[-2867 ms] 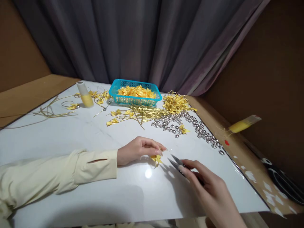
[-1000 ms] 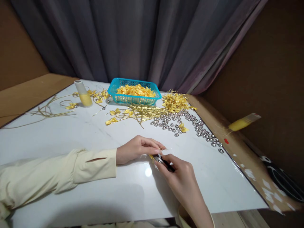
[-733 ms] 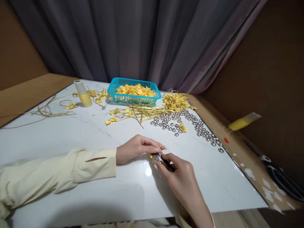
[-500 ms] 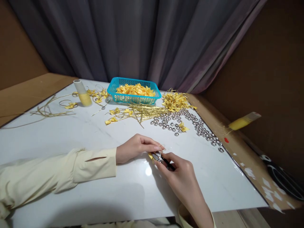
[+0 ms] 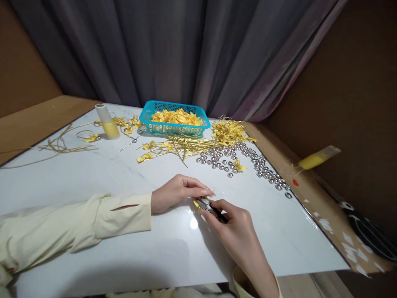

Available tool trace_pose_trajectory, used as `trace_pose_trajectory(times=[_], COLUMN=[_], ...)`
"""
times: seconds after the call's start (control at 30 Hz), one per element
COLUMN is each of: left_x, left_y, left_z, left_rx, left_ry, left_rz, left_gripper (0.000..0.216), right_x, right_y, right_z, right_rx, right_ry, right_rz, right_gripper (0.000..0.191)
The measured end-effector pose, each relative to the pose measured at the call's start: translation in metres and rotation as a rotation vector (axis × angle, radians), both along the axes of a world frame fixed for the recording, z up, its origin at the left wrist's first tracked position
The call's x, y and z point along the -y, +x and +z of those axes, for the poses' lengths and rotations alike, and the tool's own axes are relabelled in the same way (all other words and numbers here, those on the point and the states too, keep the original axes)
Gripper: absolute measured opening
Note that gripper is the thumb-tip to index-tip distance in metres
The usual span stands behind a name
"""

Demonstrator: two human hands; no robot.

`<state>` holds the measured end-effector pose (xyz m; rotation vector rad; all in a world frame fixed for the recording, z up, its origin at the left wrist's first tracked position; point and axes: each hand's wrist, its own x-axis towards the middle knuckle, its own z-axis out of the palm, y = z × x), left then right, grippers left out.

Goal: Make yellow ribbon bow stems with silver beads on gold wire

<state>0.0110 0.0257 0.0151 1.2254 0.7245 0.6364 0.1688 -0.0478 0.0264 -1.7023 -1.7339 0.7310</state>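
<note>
1. Left grip [image 5: 178, 193]: narrow, thumb and fingers pinched on the upper side of a small yellow bow [image 5: 196, 204]. Exact contact hidden behind the fingertips.
2. Right grip [image 5: 237, 222]: curled around the black-handled snips [image 5: 221, 216], thumb tip along the near side. Whether the blades are parted: cannot tell.
3. Bow position: just below the left fingertips and just left of the right thumb tip, over the table [image 5: 161, 248]. Blades lie right beside it, on its right; whether they touch it, cannot tell.
4. Bow handling (judged): very light, soft, probably a slick ribbon with some springiness. Likely to crease or twist if pinched across the wings. Best hold: at the gathered middle, fingertips only, little pressure, loose ends kept clear of the blades.
5. Snips handling (judged): light but stiff, pointed. Best hold: well back on the handles, with the left fingertips away from the cutting edges.
6. Surroundings: silver beads [image 5: 230, 175] lie scattered beyond the right grip; hard and rounded, they would presumably roll or skid if brushed. Gold cords [image 5: 194, 145] lie directly beyond both grips, with the blue basket [image 5: 207, 120] of yellow pieces farther off behind them.
</note>
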Motion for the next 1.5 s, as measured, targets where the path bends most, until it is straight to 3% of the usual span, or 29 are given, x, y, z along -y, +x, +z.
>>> trace_pose_trajectory(times=[0.73,1.13,1.23,1.33,1.5], left_x=[0.001,0.002,0.001,-0.001,-0.005], left_y=[0.001,0.003,0.003,0.003,0.001], left_z=[0.002,0.001,0.0,0.001,0.0], left_rx=[-0.022,0.023,0.1,0.152,0.204], left_ry=[0.016,-0.033,-0.102,-0.113,-0.065], left_rz=[0.018,0.065,0.14,0.314,0.48], left_gripper=[0.018,0.018,0.018,0.017,0.023], right_x=[0.001,0.013,0.013,0.009,0.005], right_y=[0.006,0.024,0.04,0.054,0.061], right_z=[-0.007,0.007,0.006,-0.003,-0.018], right_rx=[-0.025,-0.045,0.04,0.175,0.336], right_ry=[0.017,-0.06,-0.082,-0.035,0.15], right_rz=[0.036,-0.089,-0.118,-0.161,-0.11], right_gripper=[0.028,0.029,0.03,0.03,0.028])
